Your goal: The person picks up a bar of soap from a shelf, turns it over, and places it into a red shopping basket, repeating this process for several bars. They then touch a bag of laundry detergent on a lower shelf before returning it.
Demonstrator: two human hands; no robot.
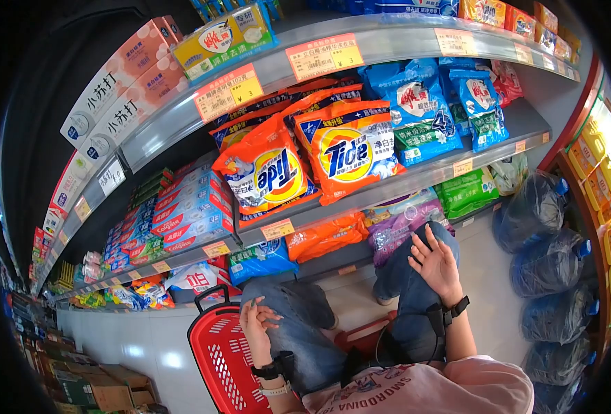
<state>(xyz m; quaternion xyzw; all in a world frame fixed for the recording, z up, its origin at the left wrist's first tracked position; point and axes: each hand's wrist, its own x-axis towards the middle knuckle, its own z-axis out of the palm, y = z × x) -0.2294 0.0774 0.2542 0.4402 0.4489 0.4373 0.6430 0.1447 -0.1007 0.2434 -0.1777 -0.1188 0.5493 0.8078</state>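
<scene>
The left hand (257,323) is held with its fingers loosely curled beside the left leg (302,338), near the red basket (209,324); nothing is seen gripped in it, and whether the basket is touched cannot be told. The right hand (435,265) is held over the right knee (450,239), fingers spread wide, with nothing in its grasp. A pause, with the 2 hands free, is judged to be the step in hand.

Just beyond the right hand, a purple bag (390,241) is set on the bottom shelf (325,270), between an orange bag (327,236) and a green bag (465,193). On the middle shelf (374,197), a left Tide bag (267,176), its lettering inverted, is placed beside a right Tide bag (350,152), with blue bags (416,114) farther right. For either to be lifted, a forward reach past the knees and a broad grip on the soft pack would be called for. Farther out, large bottles (550,265) are lined up on the right.
</scene>
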